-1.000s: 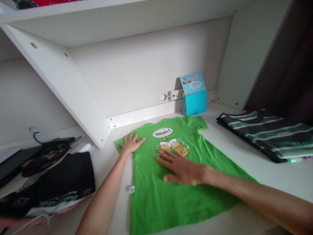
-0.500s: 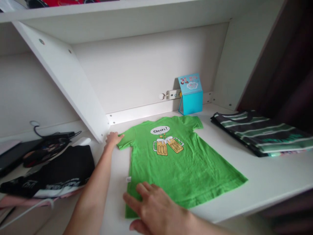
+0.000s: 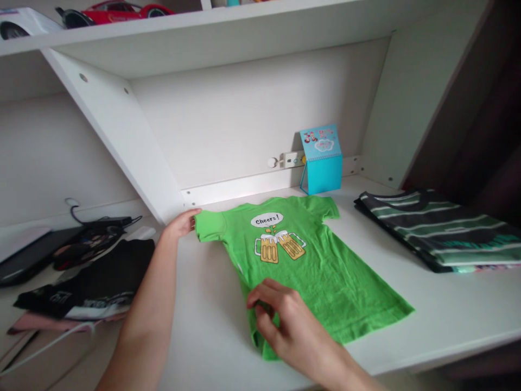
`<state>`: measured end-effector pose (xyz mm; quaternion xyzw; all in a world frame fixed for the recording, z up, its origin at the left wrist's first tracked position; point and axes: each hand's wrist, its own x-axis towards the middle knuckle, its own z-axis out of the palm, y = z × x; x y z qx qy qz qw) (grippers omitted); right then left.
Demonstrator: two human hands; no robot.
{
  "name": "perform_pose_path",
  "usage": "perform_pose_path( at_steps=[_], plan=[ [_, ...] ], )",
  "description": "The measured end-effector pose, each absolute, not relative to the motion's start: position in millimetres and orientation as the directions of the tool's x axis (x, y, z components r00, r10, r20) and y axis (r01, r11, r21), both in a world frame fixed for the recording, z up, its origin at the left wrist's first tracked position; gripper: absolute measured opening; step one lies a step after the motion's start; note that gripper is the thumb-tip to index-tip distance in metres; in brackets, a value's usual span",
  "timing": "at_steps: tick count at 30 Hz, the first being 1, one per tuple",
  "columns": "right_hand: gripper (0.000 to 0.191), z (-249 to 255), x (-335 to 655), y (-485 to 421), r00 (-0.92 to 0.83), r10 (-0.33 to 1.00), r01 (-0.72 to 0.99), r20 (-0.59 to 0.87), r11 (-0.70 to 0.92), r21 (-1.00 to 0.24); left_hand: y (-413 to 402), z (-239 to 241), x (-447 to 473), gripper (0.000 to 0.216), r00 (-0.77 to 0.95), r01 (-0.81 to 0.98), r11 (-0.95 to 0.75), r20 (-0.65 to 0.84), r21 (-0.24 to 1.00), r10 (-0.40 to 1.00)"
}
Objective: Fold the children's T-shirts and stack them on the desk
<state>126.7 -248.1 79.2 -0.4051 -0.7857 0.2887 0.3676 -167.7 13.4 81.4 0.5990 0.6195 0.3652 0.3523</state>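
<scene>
The white shelf bay holds a green shirt, a blue calendar and folded striped clothes. The shirt lies print up in the middle of the bay, just in front of the calendar, which stands against the back wall. The striped clothes sit well to the right of the shirt. Beyond the slanted divider to the shirt's left lie a black garment and dark cables. On the shelf above, a red toy car shows at the top edge.

The shirt's long axis runs from the collar at the back wall to the hem at the front edge, slanting toward the right as it nears the front. Its near-left side is lifted and bunched.

The left hand pinches the tip of the shirt's left sleeve, fingers closed on the cloth, beside the divider's foot. The right hand has its fingers curled shut on the shirt's left hem edge, gathering cloth inward.
</scene>
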Motion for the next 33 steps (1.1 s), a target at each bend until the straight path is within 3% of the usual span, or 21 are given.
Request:
perform_pose_path(
  at_steps=[3, 8, 17, 23, 29, 31, 33],
  plan=[
    [0.008, 74.8, 148.9, -252.3, -0.296, 0.900, 0.473, 0.321, 0.430, -0.769, 29.7, 100.8, -132.1, 0.017, -0.034, 0.240, 0.018, -0.010, 0.971, 0.999],
    [0.004, 55.5, 165.0, -260.7, -0.249, 0.924, 0.584, 0.289, 0.382, -0.716, 54.4, 108.3, -44.6, 0.017, -0.001, -0.022, 0.018, -0.018, 1.000, 1.000],
    [0.011, 32.2, 172.6, -269.4, -0.297, 0.919, 0.704, 0.259, 0.394, -0.591, 61.5, 58.9, 47.5, 0.020, 0.053, -0.163, 0.007, 0.001, 0.987, 0.999],
    [0.011, 25.1, 169.6, -266.0, -0.372, 0.899, 0.691, 0.230, 0.433, -0.579, 55.4, 39.2, 55.6, 0.019, 0.078, -0.101, -0.128, 0.136, 0.987, 0.988],
    [0.018, 44.2, 185.3, -268.5, -0.530, 0.842, 0.679, 0.102, 0.494, -0.543, 11.0, 39.4, 41.3, 0.019, 0.188, 0.110, -0.284, 0.260, 0.953, 0.947],
    [0.015, 57.8, 196.8, -265.0, -0.569, 0.819, 0.682, 0.079, 0.523, -0.511, -19.1, 36.3, 26.4, 0.022, 0.252, 0.285, -0.382, 0.316, 0.879, 0.915],
    [0.014, 72.2, 207.5, -251.4, -0.575, 0.815, 0.711, 0.075, 0.543, -0.447, -53.0, 31.4, 9.3, 0.031, 0.344, 0.528, -0.493, 0.357, 0.691, 0.868]
  ],
)
